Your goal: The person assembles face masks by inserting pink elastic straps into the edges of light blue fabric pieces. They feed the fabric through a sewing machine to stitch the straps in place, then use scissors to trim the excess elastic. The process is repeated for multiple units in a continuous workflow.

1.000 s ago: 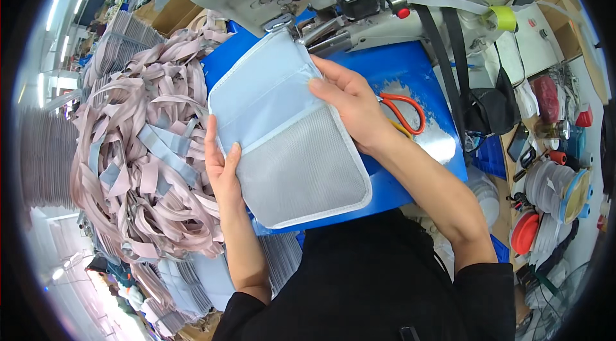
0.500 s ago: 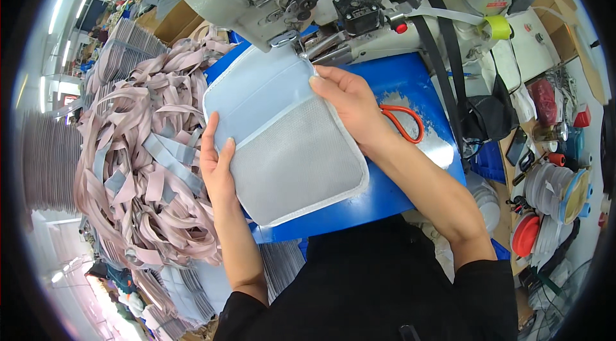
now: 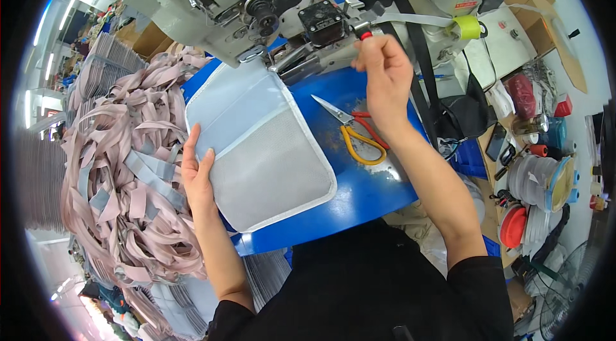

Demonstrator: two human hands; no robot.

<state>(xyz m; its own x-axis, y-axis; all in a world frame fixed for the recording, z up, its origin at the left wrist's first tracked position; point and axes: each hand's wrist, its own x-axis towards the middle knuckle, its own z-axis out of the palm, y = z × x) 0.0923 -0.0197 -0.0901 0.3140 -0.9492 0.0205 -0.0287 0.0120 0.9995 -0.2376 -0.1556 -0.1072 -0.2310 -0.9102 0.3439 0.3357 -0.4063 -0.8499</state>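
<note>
A light grey-blue fabric panel [image 3: 256, 129] with a mesh pocket and pale bound edge lies tilted on the blue sewing table. Its far end sits under the presser foot of the sewing machine [image 3: 250, 52]. My left hand [image 3: 199, 171] grips the panel's left edge, thumb on top. My right hand [image 3: 388, 78] is off the panel, raised beside the red knob [image 3: 366, 35] of the machine's attachment. Its fingers are curled together; what they hold, if anything, is hidden. Scissors [image 3: 359, 132] with one orange-yellow and one red handle lie partly open on the table, below the right hand.
A heap of pinkish-grey straps [image 3: 141, 187] fills the left side, with stacked panels [image 3: 109, 62] behind it. White tape [image 3: 417, 19] runs through a yellow-green roll [image 3: 467, 27] to the machine. Tape reels [image 3: 536, 180] and a dark phone [image 3: 495, 141] stand at right.
My right hand has let go of the panel's right edge and moved up right to the red knob. The scissors show fully now. My left hand keeps its grip while the view has shifted.
</note>
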